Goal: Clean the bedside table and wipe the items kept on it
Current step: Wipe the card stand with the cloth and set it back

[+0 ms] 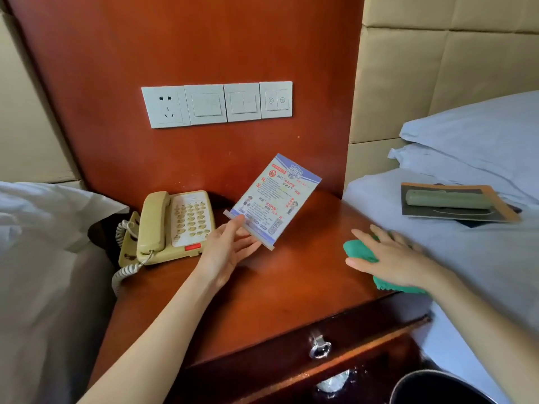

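Bedside desk [262, 287], both hands at work.
Left hand [230, 252] pinches the tilted sign card [277, 196] (base lifted); right hand [390, 258], fingers straight, presses the green cloth [358, 250] at the desk's right edge.

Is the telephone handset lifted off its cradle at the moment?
No, the handset rests on the beige telephone, which neither hand touches.

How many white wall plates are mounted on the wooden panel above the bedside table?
4, in one row on the wooden panel: a power socket at the left end, then two switch plates, then a smaller double switch at the right end. None appears hidden.
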